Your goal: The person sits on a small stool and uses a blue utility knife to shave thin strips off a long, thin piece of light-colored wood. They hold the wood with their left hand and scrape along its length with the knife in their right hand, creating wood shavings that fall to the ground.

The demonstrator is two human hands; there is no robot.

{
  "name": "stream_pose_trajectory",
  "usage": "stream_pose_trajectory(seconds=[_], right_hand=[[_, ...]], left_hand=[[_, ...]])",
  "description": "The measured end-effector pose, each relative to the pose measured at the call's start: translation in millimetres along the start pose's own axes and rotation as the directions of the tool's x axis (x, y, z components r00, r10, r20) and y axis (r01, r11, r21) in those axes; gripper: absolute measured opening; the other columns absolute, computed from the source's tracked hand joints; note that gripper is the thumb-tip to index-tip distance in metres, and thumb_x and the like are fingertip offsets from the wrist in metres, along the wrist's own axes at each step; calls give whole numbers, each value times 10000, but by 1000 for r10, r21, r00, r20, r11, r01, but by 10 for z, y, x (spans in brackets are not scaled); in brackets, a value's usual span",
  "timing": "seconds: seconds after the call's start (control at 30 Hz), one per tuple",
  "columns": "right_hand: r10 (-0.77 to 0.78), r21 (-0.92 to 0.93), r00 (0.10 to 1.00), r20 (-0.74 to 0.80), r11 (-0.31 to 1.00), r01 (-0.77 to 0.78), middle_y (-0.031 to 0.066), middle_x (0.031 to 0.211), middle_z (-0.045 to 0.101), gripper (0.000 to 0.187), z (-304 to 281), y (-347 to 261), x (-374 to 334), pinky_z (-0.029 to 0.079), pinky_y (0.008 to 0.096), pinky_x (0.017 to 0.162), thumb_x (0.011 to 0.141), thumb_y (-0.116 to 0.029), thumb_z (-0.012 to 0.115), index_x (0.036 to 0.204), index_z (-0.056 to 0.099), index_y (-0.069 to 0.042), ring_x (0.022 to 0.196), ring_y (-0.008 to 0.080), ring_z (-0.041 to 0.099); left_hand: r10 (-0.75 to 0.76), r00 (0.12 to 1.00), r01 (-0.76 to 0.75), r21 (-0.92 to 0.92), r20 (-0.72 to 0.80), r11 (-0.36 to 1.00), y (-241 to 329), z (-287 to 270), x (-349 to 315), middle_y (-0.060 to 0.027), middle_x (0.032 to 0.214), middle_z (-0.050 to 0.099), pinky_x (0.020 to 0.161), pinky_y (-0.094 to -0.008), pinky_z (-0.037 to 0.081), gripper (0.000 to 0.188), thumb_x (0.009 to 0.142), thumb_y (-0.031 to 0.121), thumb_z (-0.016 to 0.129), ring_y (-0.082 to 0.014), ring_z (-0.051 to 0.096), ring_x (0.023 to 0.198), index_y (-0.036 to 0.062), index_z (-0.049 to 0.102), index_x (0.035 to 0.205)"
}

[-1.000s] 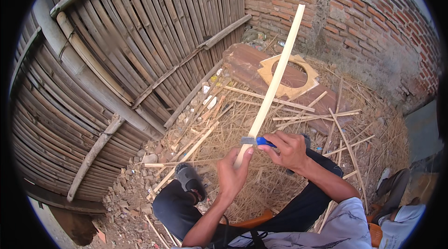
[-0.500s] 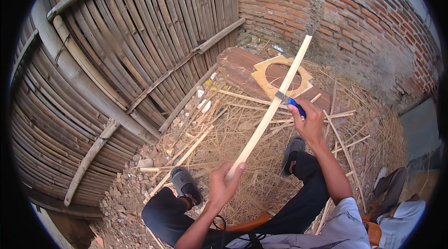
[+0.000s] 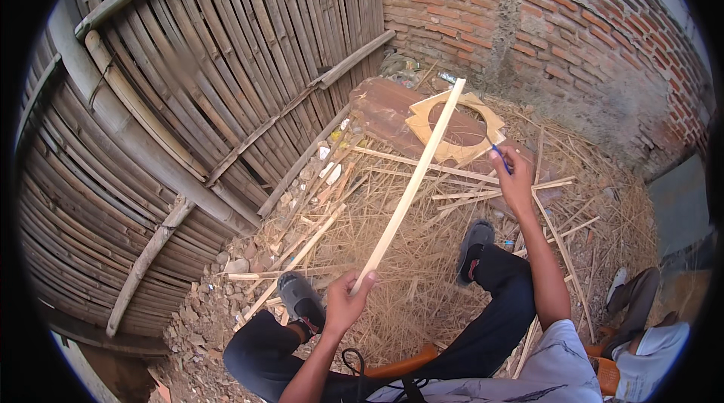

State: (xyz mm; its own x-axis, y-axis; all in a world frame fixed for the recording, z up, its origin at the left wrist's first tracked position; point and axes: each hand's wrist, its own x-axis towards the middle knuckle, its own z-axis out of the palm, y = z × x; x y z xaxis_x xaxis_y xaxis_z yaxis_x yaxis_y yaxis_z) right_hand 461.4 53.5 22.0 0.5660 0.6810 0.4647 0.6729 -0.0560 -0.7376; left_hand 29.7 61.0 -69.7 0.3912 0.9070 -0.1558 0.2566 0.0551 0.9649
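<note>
A long pale wooden strip [image 3: 411, 190] slants up and away from my left hand [image 3: 346, 305], whose fingers are closed round its near end. To its right, my right hand [image 3: 514, 176] grips a blue-handled knife [image 3: 500, 158]; the knife is turned so that its blade hardly shows. Knife and strip are apart. Beyond the strip's far half lies a tan board with a round hole [image 3: 490, 125], partly hidden behind the strip. It rests on a brown wooden panel [image 3: 377, 110] on the ground.
Several thin strips [image 3: 569, 233] are strewn over straw and shavings [image 3: 422, 275]. A bamboo fence [image 3: 219, 63] stands left, a brick wall [image 3: 445, 3] behind. Stones [image 3: 237, 266] lie by the fence. Another person [image 3: 648, 350] sits at the lower right.
The knife has come off the strip; my right hand has moved right and turned it. The strip's far end has swung left and lower, and my left hand has shifted slightly left.
</note>
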Motion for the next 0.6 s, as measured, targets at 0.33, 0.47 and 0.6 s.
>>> stream_pose_trajectory(seconds=[0.33, 0.47, 0.6], right_hand=[[36, 329, 949, 314, 933, -145, 72, 1042, 776, 394, 240, -370, -218, 556, 334, 908, 1040, -300, 741, 1288, 717, 5, 990, 149, 717], [48, 487, 949, 311, 850, -202, 89, 1118, 773, 427, 264, -599, -274, 538, 334, 965, 1062, -282, 711, 1390, 687, -11, 1063, 155, 702], [108, 548, 959, 261, 801, -239, 61, 1067, 755, 454, 277, -710, -278, 529, 284, 905, 1063, -270, 708, 1428, 665, -4, 1008, 123, 690]], left_hand=[[79, 994, -83, -61, -71, 995, 212, 96, 115, 53, 678, 643, 546, -235, 401, 297, 1058, 273, 754, -23, 532, 603, 29, 705, 897], [58, 998, -57, -105, 7, 993, 232, 217, 130, 64, 669, 607, 537, -244, 384, 318, 1060, 281, 755, -23, 507, 596, 35, 694, 868], [70, 994, -59, -136, 81, 989, 194, 338, 168, 76, 671, 567, 544, -251, 356, 322, 1060, 296, 757, -18, 463, 612, 41, 703, 870]])
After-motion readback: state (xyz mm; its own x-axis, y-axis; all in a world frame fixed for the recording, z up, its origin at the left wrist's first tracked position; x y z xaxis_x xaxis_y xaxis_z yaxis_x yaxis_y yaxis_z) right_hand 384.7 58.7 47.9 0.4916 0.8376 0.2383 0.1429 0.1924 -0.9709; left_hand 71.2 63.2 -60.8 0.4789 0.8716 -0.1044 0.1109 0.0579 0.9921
